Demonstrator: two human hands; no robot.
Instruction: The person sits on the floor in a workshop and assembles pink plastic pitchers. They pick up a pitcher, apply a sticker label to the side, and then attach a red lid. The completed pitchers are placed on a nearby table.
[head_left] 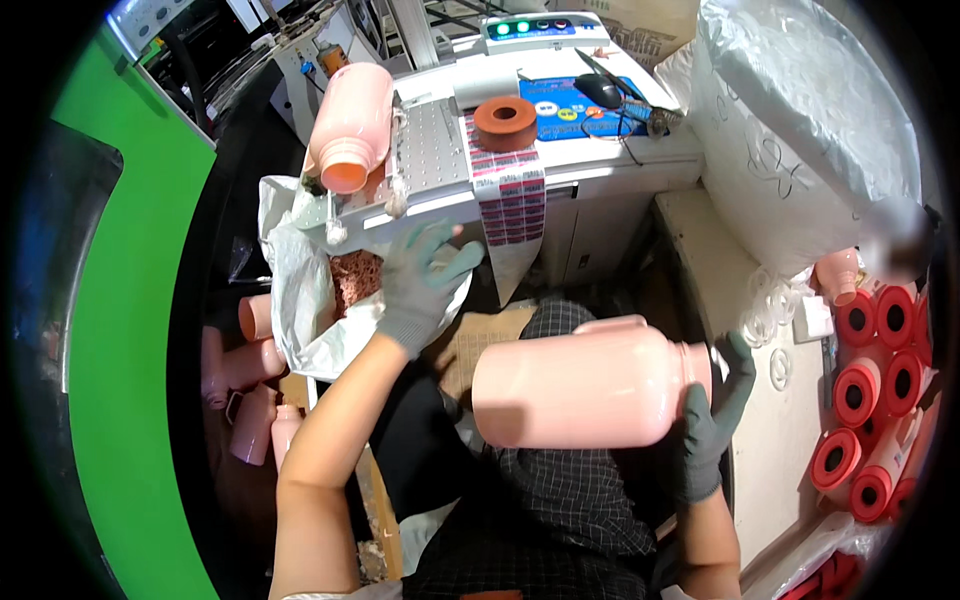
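Lower right, grey-gloved right hand (708, 425) has fingers gripping pink cylindrical plastic jug (580, 390) neck-end, likely keeping its side clear; centre-left, grey-gloved left hand (425, 278) fingers loose, apparently empty.

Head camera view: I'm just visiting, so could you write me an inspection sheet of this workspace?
Surface: white bench with a perforated metal plate.
Job's things: pink bottle held sideways above the lap; second bottle lying at the plate's left.
Clutter: reddish-brown roll on a label strip; loose pink bottles at lower left; red-ended cylinders at right.
Hands: left hand gloved, empty; right hand gloved, gripping the held bottle's neck end.
Cables: thin dark strand near the bench's right end, possibly a cable.
Surroundings: green panel left; big white sack right.
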